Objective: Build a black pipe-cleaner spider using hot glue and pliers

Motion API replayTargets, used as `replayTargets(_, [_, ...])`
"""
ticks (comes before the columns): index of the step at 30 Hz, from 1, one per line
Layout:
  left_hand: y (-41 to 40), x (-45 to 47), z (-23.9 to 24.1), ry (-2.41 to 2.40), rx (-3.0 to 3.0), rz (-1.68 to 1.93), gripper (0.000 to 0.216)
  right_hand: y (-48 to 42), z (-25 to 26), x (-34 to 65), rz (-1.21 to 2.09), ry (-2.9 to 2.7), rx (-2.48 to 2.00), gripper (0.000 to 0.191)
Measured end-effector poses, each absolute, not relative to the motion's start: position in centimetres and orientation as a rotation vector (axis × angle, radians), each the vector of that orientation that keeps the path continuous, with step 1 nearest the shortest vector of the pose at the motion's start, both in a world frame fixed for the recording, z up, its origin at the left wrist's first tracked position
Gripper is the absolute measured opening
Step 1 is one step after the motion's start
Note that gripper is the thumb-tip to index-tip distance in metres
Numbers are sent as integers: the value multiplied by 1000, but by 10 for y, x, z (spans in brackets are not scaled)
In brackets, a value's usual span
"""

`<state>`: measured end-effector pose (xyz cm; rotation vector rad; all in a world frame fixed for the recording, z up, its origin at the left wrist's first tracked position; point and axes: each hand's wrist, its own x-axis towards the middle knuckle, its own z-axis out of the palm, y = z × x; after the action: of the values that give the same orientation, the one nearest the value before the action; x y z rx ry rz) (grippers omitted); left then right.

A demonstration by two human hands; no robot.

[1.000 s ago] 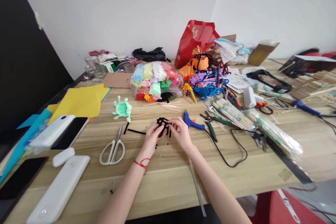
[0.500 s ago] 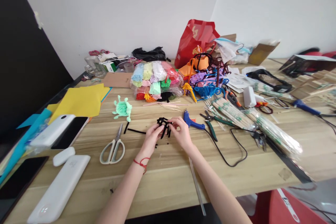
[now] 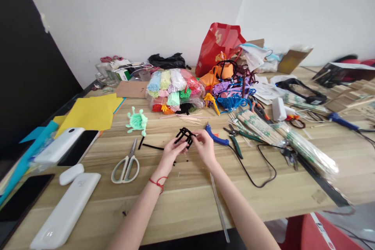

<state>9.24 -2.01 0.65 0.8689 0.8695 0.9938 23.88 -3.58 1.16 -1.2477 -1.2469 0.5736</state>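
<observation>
Between both hands is a small black pipe-cleaner frame (image 3: 184, 134), built of crossed bars like an open cage. My left hand (image 3: 170, 152) grips its lower left side, thumb across the front. My right hand (image 3: 204, 144) pinches its right edge with thumb and fingertips. Part of the frame is hidden behind the fingers. A loose black pipe-cleaner piece (image 3: 152, 147) lies left of my left hand, with a shorter black piece (image 3: 141, 143) beside it. White-handled scissors (image 3: 125, 167) rest further left. Just right of my right hand lies a blue glue gun (image 3: 217, 138).
A mint-green pipe-cleaner figure (image 3: 137, 121) lies behind the scissors. Bagged coloured pipe cleaners (image 3: 174, 90) and a red bag (image 3: 219, 47) stand at the back. Green-handled pliers (image 3: 236, 146), wrapped sticks (image 3: 304, 146) and the glue gun's cord (image 3: 263, 183) lie right. A white power bank (image 3: 67, 211) sits front left.
The black frame has been turned, so its barred side now faces up toward me. My right hand has moved slightly right along its edge; my left hand keeps its hold.
</observation>
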Motion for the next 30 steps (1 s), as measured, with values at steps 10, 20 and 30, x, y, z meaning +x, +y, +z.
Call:
replayTargets(10, [-23,93,15,939,1000,1130,31,-33,8,238,853,-1045,-1197,29])
replayTargets(20, [-24,92,16,1001,1165,1286,28,-36,11,233,907,-1082,-1159,31])
replayTargets(30, [-25,91,12,1064,1412,1318,29,-36,9,232,917,-1108,-1166,25])
